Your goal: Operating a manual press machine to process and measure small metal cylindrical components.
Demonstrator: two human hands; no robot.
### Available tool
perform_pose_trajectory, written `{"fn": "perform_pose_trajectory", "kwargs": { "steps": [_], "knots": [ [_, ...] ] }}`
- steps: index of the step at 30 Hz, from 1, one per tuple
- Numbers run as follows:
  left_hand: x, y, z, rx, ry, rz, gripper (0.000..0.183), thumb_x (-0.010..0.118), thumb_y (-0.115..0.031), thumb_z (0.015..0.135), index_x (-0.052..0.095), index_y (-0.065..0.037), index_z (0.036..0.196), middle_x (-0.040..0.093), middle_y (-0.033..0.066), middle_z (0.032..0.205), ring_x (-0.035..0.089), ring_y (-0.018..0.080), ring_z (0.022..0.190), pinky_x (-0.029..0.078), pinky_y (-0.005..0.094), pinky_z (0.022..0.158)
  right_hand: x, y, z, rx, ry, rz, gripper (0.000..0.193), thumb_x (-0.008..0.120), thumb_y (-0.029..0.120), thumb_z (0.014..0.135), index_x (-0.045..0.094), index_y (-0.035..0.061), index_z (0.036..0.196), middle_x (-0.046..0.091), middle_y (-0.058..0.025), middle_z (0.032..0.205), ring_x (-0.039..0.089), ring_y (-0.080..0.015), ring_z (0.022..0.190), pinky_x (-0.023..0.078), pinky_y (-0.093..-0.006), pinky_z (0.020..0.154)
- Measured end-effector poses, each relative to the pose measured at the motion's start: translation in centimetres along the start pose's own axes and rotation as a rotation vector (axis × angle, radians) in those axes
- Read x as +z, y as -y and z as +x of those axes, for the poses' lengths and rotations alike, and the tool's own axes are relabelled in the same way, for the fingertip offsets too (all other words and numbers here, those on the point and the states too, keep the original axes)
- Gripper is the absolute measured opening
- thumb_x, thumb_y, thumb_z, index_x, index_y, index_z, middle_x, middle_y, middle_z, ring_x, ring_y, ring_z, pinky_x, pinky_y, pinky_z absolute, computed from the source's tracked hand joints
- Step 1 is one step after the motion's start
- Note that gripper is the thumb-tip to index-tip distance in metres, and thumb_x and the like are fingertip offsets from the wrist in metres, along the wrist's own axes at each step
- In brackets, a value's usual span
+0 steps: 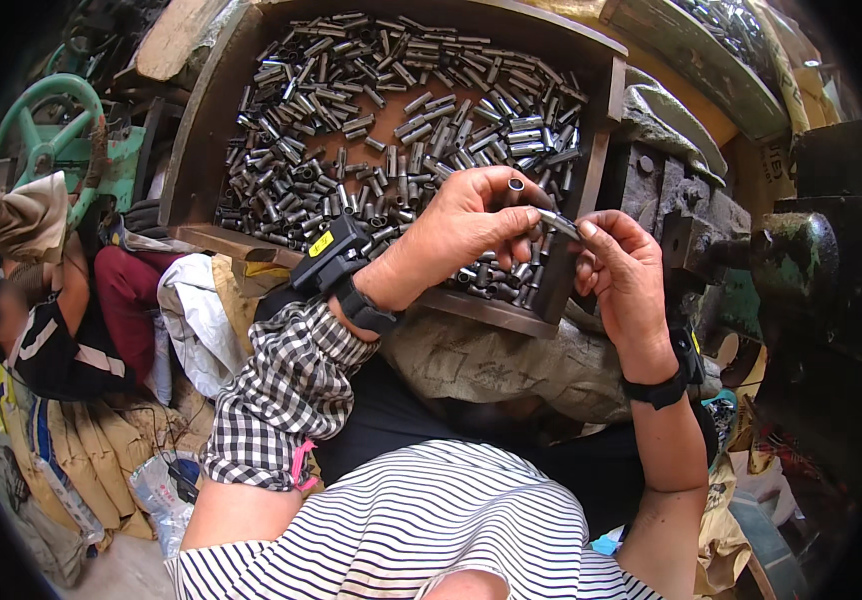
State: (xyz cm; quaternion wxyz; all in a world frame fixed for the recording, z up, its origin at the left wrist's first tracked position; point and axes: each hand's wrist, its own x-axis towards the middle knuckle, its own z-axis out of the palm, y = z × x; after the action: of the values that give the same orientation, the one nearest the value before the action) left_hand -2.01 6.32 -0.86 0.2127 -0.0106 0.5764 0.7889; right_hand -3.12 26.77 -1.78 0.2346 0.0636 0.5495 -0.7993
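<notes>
Above the near right part of a wooden tray [201, 115], both my hands meet at a short shiny metal tube [557, 222]. Thumb and fingers of my left hand [471, 218] pinch its left end. My right hand [626, 262] grips its other end with thumb and forefinger. A second metal tube [516, 184] stands out by the forefinger of my left hand, its round open end facing up. Many similar loose metal tubes [301, 90] fill the tray, lying in all directions and partly hidden under my hands.
A dark machine [801, 255] stands close on my right. Beneath the tray's near edge hangs a grey-brown sack [511, 365] by my lap. At the left, another person [61, 320] is near a green handwheel [46, 150]. Brown sacks [91, 460] lie at the lower left.
</notes>
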Motion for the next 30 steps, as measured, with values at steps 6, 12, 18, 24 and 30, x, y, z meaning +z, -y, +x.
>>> {"fn": "perform_pose_trajectory", "kwargs": {
  "steps": [6, 12, 18, 24, 30],
  "knots": [
    [-0.1, 0.0, 0.1, 0.029, -0.018, 0.012, 0.019, 0.059, -0.013, 0.089, 0.059, -0.001, 0.104, 0.061, 0.0010, 0.080, 0.059, 0.0060, 0.064, 0.049, 0.0179, 0.053, -0.2, 0.2, 0.1, 0.072, 0.046, 0.089, 0.009, 0.062, 0.010, 0.086, 0.060, 0.0024, 0.090, 0.063, -0.0049, 0.074, 0.056, -0.0058, 0.052, 0.044, -0.0165, 0.044],
    [-0.3, -0.3, 0.3, 0.031, 0.003, 0.031, 0.019, 0.060, -0.011, 0.088, 0.059, 0.000, 0.104, 0.062, 0.0015, 0.079, 0.060, 0.0056, 0.065, 0.049, 0.0175, 0.055, -0.3, 0.5, 0.4, 0.085, 0.063, 0.131, 0.008, 0.062, 0.009, 0.086, 0.060, 0.0025, 0.091, 0.064, -0.0066, 0.075, 0.057, -0.0058, 0.052, 0.047, -0.0181, 0.044],
    [-0.2, -0.2, 0.2, 0.082, 0.029, 0.066, 0.018, 0.057, -0.006, 0.088, 0.059, 0.004, 0.103, 0.063, 0.0047, 0.076, 0.061, 0.0069, 0.064, 0.051, 0.0182, 0.053, -0.1, 0.9, 0.2, 0.099, 0.060, 0.143, 0.008, 0.063, 0.008, 0.085, 0.059, 0.0024, 0.089, 0.063, -0.0053, 0.073, 0.057, -0.0057, 0.051, 0.047, -0.0177, 0.043],
    [0.2, 0.2, -0.1, 0.066, -0.009, 0.042, 0.019, 0.059, -0.009, 0.089, 0.059, 0.003, 0.103, 0.064, 0.0041, 0.077, 0.061, 0.0064, 0.061, 0.051, 0.0179, 0.052, 0.7, 1.0, -0.3, 0.012, -0.013, 0.055, 0.009, 0.065, 0.008, 0.084, 0.058, 0.0025, 0.086, 0.061, -0.0031, 0.071, 0.057, -0.0058, 0.051, 0.046, -0.0170, 0.043],
    [0.8, -0.8, -0.7, -0.082, 0.152, 0.087, 0.019, 0.064, -0.008, 0.085, 0.058, 0.003, 0.100, 0.061, 0.0038, 0.075, 0.062, 0.0087, 0.060, 0.050, 0.0185, 0.050, 0.0, 2.0, -0.3, 0.176, 0.154, 0.061, 0.011, 0.068, 0.007, 0.081, 0.058, 0.0027, 0.084, 0.061, -0.0032, 0.070, 0.059, -0.0071, 0.052, 0.047, -0.0181, 0.043]
  ]
}}
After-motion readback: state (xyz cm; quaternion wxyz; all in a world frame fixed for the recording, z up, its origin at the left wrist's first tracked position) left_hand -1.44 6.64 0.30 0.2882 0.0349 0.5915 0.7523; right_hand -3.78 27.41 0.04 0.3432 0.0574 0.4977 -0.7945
